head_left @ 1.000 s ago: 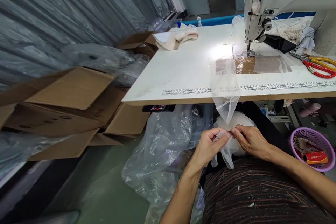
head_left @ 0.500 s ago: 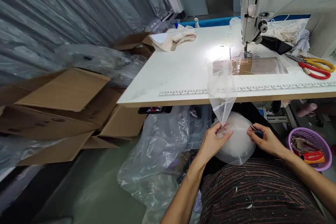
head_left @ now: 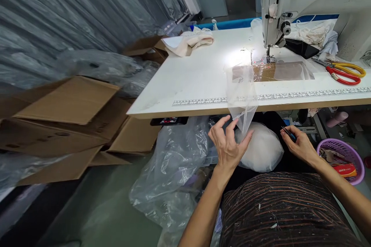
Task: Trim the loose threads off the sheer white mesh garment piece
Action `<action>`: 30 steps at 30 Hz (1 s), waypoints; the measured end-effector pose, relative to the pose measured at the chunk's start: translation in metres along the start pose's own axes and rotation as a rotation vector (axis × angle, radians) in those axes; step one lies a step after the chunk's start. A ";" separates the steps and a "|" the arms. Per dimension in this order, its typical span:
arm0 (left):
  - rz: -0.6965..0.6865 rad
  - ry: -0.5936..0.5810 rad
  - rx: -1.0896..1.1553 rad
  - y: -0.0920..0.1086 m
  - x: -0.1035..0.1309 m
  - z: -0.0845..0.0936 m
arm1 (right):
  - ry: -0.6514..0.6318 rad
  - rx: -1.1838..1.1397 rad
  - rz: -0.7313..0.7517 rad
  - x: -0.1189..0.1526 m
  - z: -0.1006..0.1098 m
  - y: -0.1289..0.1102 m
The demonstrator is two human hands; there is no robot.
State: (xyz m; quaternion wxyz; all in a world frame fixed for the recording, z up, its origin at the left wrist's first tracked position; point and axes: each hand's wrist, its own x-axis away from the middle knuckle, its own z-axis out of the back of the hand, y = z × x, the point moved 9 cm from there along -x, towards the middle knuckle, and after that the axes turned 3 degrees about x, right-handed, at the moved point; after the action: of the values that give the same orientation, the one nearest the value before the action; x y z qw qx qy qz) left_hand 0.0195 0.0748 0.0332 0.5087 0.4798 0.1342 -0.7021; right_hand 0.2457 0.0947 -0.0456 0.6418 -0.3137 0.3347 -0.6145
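Over the white surface's [head_left: 185,79] edge, right of centre, your fabric [head_left: 242,98] hangs, seemingly unfinished and not yet lifted clear, left hand [head_left: 227,147] spread by its tip, right hand [head_left: 300,147] gripping a tool [head_left: 289,134].

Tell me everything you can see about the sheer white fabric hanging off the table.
The sheer white fabric looks thin and see-through, lightly creased; printed ruler marks show faintly through it. It lies on the white table, drapes over the front edge and narrows downward to a point. The left hand is open around its lower end; whether they touch is unclear.
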 end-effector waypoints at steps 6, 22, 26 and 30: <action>-0.005 0.039 0.125 -0.003 -0.020 0.018 | 0.014 -0.042 0.026 0.002 0.006 -0.015; -0.439 -0.295 0.105 0.058 0.015 0.066 | -0.137 -0.192 0.130 0.008 -0.007 -0.072; -0.610 -0.449 0.194 0.091 0.035 0.049 | -0.361 -0.181 0.058 0.020 -0.040 -0.083; -0.540 -0.446 0.326 0.092 0.035 0.037 | -0.327 -0.194 -0.018 0.018 -0.053 -0.076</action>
State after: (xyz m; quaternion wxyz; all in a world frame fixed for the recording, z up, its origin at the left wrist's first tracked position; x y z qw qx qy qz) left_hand 0.0765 -0.0119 0.0515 0.2395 0.3371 0.0283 -0.9101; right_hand 0.1587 0.0733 -0.0153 0.6490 -0.4728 0.2807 -0.5258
